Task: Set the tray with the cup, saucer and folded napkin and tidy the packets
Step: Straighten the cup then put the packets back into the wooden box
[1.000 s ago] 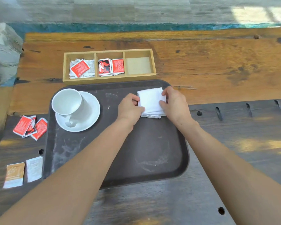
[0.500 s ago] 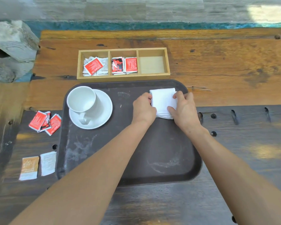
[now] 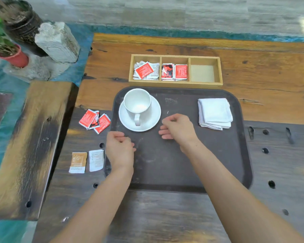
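Note:
A dark brown tray [image 3: 182, 172] lies on the table. On its far left a white cup [image 3: 137, 103] stands on a white saucer [image 3: 153, 118], handle toward me. A folded white napkin [image 3: 215, 113] lies alone at the tray's far right. My left hand [image 3: 120, 149] hovers over the tray's left edge, fingers loosely curled, holding nothing. My right hand [image 3: 178, 128] hangs over the tray's middle, just right of the saucer, also loosely curled and empty. Red packets [image 3: 95, 121] lie left of the tray; an orange packet [image 3: 78, 162] and a white packet [image 3: 96, 160] lie nearer me.
A wooden three-slot box [image 3: 175, 83] sits beyond the tray: white and red packets in the left slot, red ones in the middle, the right slot bare. A stone block [image 3: 57, 42] and a red plant pot [image 3: 16, 57] stand far left. The table has several holes.
Both hands let go of the napkin and drew back toward me and left; the napkin stays at the tray's far right. The camera view shifted, so everything sits further right.

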